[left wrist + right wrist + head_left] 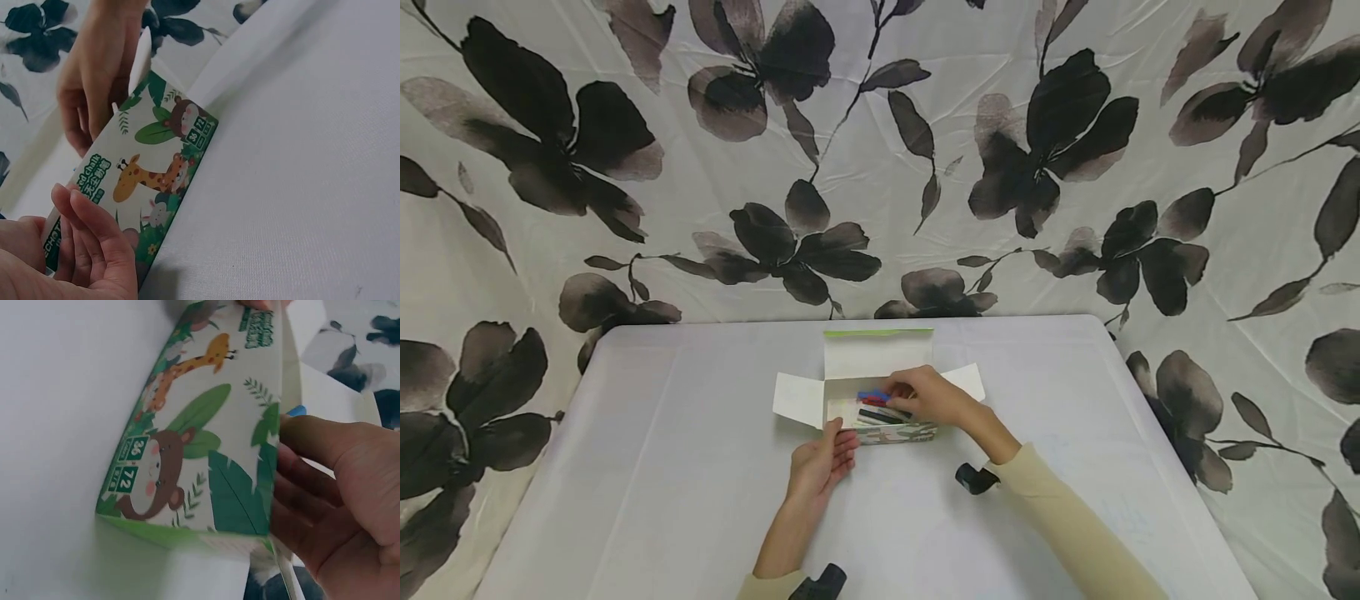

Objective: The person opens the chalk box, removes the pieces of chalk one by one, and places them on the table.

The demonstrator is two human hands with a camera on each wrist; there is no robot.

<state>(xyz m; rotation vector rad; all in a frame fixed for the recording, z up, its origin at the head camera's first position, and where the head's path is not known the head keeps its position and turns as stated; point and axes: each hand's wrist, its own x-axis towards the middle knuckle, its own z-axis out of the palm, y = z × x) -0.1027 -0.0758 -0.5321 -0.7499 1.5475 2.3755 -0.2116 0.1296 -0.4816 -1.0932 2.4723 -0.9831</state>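
Note:
An open cardboard chalk box (pixel 898 434), printed with a giraffe and a bear, stands on the table. Its front left corner lies between the thumb and fingers of my left hand (pixel 822 462), which steadies the front wall. My right hand (pixel 931 394) reaches over the right end into the box, fingers bent downward. At its fingertips lie a blue piece (pixel 871 395) and a red piece (pixel 874 402); whether the fingers pinch one I cannot tell. Dark sticks (pixel 880 416) lie nearer the front wall. In the right wrist view the box wall hides the fingertips.
The box's back flap (pixel 878 354) stands up, and side flaps (pixel 798 400) spread outward left and right. White cloth covers the table (pixel 685 467). Behind it hangs a floral curtain (pixel 925 192). Black wrist cameras (pixel 976 478) sit below both hands.

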